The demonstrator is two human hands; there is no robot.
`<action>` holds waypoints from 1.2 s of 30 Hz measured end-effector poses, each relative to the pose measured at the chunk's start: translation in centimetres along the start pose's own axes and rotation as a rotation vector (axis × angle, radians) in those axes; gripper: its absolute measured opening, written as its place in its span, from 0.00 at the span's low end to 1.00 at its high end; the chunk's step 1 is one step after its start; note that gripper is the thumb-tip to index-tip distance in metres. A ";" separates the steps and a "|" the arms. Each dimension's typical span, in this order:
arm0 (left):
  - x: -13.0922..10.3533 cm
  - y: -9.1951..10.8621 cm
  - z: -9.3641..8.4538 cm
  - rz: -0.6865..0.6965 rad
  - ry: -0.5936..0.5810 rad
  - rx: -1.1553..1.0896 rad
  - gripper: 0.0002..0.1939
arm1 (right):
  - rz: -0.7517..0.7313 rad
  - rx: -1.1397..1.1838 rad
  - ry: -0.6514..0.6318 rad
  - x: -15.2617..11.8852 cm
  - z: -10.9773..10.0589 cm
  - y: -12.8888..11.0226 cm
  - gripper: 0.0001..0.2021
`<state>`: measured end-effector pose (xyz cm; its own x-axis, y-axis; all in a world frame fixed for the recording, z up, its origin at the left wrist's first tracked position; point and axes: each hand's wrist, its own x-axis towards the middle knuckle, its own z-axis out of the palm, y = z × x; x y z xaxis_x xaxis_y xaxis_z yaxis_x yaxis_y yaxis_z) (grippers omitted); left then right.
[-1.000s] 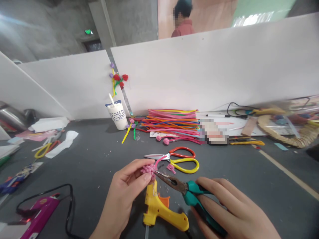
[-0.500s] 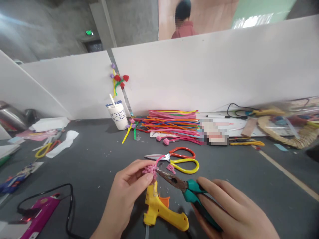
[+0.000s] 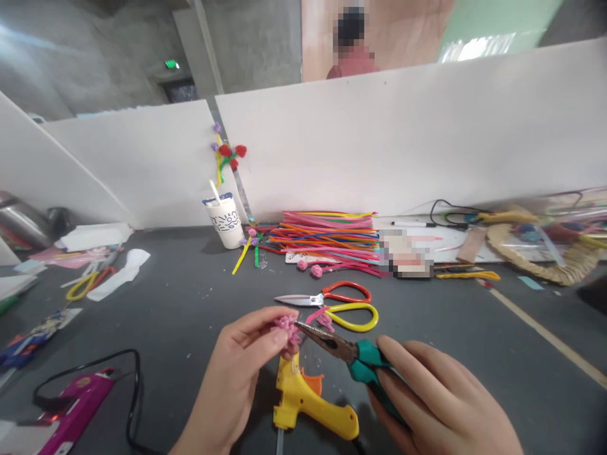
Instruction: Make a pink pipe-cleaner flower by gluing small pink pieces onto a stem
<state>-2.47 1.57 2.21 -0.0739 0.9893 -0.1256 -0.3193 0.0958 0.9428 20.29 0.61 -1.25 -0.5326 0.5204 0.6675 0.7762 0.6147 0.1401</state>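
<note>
Between the thumb and fingers of my left hand (image 3: pixel 237 366) is a small pink pipe-cleaner ball (image 3: pixel 286 328), with a loose pink end sticking out to the right. My right hand (image 3: pixel 436 392) is closed around the teal handles of needle-nose pliers (image 3: pixel 332 341). The pliers' tips touch the right side of the ball. Just beyond lie scissors (image 3: pixel 348 316) with one red and one yellow handle, beside some pink pipe-cleaner bits (image 3: pixel 325 321). Under my hands rests a yellow glue gun (image 3: pixel 308 401) with an orange trigger.
A pile of coloured pipe cleaners (image 3: pixel 327 234) lies along the back panel, beside a white cup (image 3: pixel 226 221) with a straw. Two pink balls on stems (image 3: pixel 316 271) are in front of it. A magenta power strip (image 3: pixel 85 404) with a black cable sits at left. Beyond the panel is a person (image 3: pixel 353 50).
The loose pink pipe-cleaner end has swung from pointing up to lying out to the right, past the pliers' tips. Both hands stay nearly in place.
</note>
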 end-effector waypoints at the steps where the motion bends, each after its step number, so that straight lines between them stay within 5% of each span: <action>1: 0.0 0.0 0.0 0.001 0.000 -0.008 0.08 | 0.000 0.003 0.001 0.0 0.0 0.0 0.10; 17: 0.5 0.2 -0.2 0.061 0.063 0.043 0.14 | 0.169 0.378 -0.045 1.5 -1.0 0.3 0.09; 22: 0.4 0.0 -0.1 0.117 0.015 0.108 0.08 | 0.151 0.368 -0.076 1.2 -1.0 0.2 0.10; 36: 0.0 0.2 -0.4 0.184 0.017 0.213 0.09 | 0.090 0.274 -0.114 0.1 -0.5 0.6 0.09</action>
